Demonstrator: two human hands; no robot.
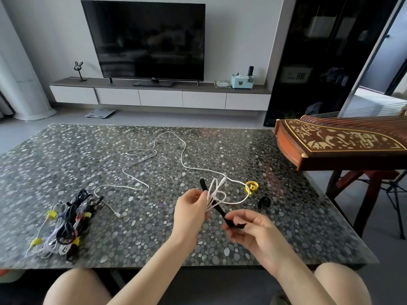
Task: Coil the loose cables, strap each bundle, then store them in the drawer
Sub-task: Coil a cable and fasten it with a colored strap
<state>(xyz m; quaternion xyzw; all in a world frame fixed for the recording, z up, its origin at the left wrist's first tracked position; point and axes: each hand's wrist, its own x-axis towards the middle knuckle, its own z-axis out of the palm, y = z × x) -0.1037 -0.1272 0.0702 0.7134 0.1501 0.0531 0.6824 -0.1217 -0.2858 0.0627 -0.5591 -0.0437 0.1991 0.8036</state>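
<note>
At the left of the table (66, 150) lies a pile of bundles (63, 227), white and dark cables coiled and bound with yellow and dark straps. That part of the job looks done, apart from storing.

Just right of the pile, one end of a white cable (154, 155) lies on the table with its plug. From there it wanders loose across the middle of the table and back toward the person.

The left hand (191, 208) holds the cable's near end, its fingers curled and pinching a few small loops above the table. Only these loops are formed, so most of the cable is uncoiled.

A black strap (217, 205) crosses behind the loops. The right hand (253, 234) pinches its lower end between thumb and curled fingers. The strap is not yet wrapped round anything.

Further right, a yellow strap (252, 186) sits rolled on the table with the cable running past it, and a spare black strap (264, 201) lies near.

By my reading, coiling of this last cable has barely begun. Strapping it follows, then carrying every bundle to a drawer (160, 98). The ones under the television are all shut, and I cannot tell which is meant.
</note>
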